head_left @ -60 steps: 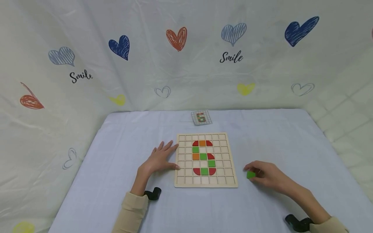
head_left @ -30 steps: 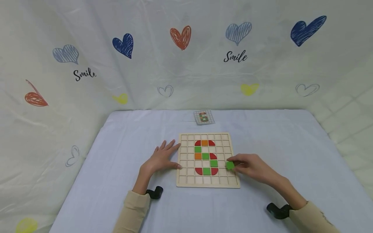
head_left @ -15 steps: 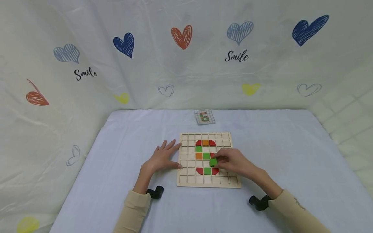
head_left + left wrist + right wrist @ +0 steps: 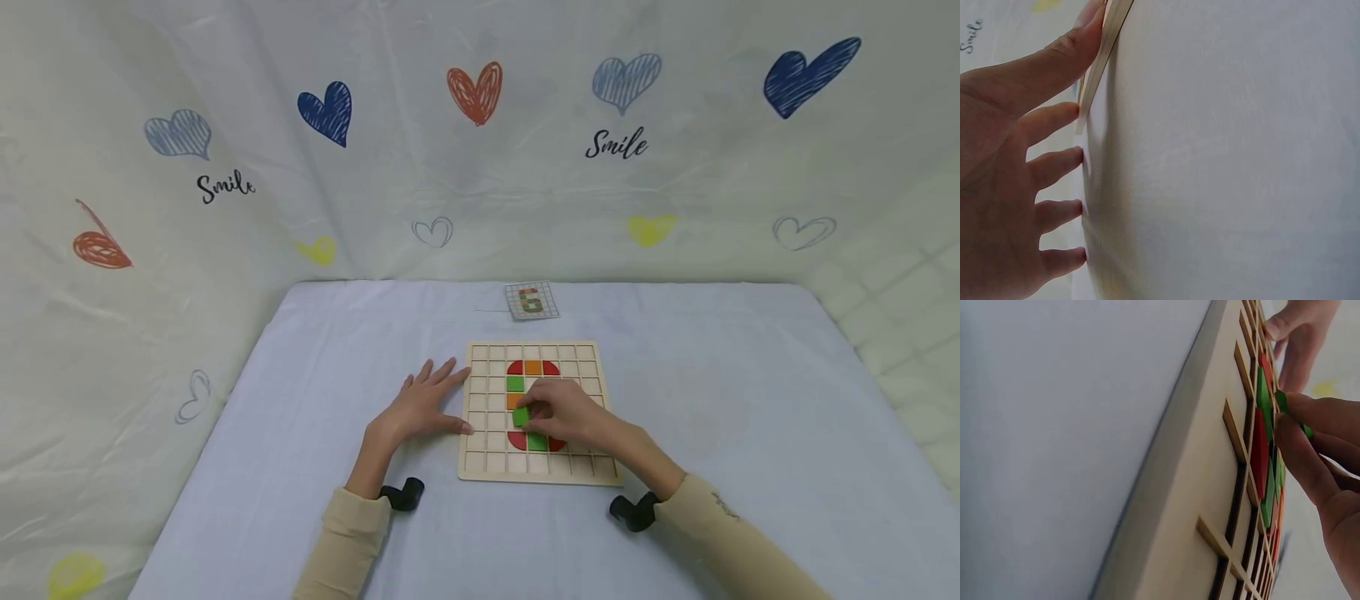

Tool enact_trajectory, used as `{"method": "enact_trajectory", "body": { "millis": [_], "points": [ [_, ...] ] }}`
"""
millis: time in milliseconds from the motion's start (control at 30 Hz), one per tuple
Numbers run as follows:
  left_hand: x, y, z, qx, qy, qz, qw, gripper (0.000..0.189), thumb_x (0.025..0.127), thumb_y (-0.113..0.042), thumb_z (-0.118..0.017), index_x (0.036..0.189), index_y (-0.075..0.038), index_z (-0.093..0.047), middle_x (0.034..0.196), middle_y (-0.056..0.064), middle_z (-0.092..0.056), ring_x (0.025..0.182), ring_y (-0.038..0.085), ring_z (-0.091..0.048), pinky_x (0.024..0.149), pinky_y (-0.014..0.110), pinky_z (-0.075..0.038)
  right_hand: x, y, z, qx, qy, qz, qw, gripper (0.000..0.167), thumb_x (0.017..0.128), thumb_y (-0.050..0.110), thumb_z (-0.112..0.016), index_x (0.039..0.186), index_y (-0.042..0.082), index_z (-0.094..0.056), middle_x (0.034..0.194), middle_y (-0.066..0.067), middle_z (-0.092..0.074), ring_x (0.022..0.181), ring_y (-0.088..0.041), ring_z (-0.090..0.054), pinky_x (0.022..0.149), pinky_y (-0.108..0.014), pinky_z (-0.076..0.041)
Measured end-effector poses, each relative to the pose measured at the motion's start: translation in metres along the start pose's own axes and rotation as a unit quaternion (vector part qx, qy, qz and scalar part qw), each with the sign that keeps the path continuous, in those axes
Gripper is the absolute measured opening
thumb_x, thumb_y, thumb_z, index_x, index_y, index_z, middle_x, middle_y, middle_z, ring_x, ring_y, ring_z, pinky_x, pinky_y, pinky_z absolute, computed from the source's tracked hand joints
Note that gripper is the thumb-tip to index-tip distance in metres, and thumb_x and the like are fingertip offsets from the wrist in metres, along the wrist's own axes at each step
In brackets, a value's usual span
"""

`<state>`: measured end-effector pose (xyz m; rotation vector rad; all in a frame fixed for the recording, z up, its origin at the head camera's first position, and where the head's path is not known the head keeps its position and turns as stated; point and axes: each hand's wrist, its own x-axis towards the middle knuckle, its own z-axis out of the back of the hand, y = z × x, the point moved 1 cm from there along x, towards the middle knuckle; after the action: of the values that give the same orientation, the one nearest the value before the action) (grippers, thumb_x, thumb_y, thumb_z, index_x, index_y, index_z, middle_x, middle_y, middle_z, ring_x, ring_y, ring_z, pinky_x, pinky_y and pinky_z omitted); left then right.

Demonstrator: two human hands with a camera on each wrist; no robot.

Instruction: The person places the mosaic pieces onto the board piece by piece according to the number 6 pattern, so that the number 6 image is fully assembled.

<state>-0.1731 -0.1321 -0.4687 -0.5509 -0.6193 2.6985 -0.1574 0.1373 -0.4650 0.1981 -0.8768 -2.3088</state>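
A wooden grid board point(image 4: 487, 463) lies on the white-covered table with red, orange and green tiles in its cells. My right hand point(image 4: 573, 414) pinches a green square tile point(image 4: 521, 417) over the board, just below the orange tile point(image 4: 513, 401) of the left column. In the right wrist view that green tile point(image 4: 1282, 402) sits tilted between thumb and fingertips, close to the grid. My left hand point(image 4: 420, 408) spreads its fingers along the board's left edge; thumb and index finger touch it. Several middle tiles are hidden behind the right hand.
A small card point(image 4: 532, 301) printed with a gridded 6 pattern lies behind the board, near the table's back edge. A curtain point(image 4: 540, 183) with hearts hangs behind the table point(image 4: 712, 358). Black wrist cameras point(image 4: 633, 512) sit under both wrists.
My right hand has carried the green tile leftward from the table right of the board to the left column of the pattern. The left hand stays at the board's edge.
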Motion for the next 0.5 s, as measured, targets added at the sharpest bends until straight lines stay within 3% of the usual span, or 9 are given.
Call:
{"method": "enact_trajectory", "body": {
  "millis": [200,500],
  "points": [
    [-0.0005,-0.0013,-0.0002,0.003,-0.001,-0.005,1.0000,0.095,0.084,-0.047,-0.083,0.162,-0.025,-0.035,0.172,0.005,-0.021,0.160,0.039,-0.006,0.126,0.065,-0.009,0.0050,0.0029,-0.0043,-0.023,0.024,0.010,0.9994,0.020,0.086,0.011,-0.083,0.105,0.005,-0.078,0.088,0.004,-0.063,0.077,-0.006,-0.054,0.068,-0.019,-0.050],
    [-0.0008,-0.0024,0.0000,0.003,-0.002,-0.001,1.0000,0.095,0.083,-0.048,-0.083,0.162,-0.026,-0.035,0.172,0.005,-0.021,0.160,0.038,-0.005,0.126,0.065,-0.008,0.0052,0.0003,-0.0070,-0.038,0.020,0.002,0.9991,0.023,0.085,0.014,-0.085,0.106,0.007,-0.078,0.094,0.000,-0.066,0.084,-0.011,-0.056,0.072,-0.021,-0.050]
  ]
}}
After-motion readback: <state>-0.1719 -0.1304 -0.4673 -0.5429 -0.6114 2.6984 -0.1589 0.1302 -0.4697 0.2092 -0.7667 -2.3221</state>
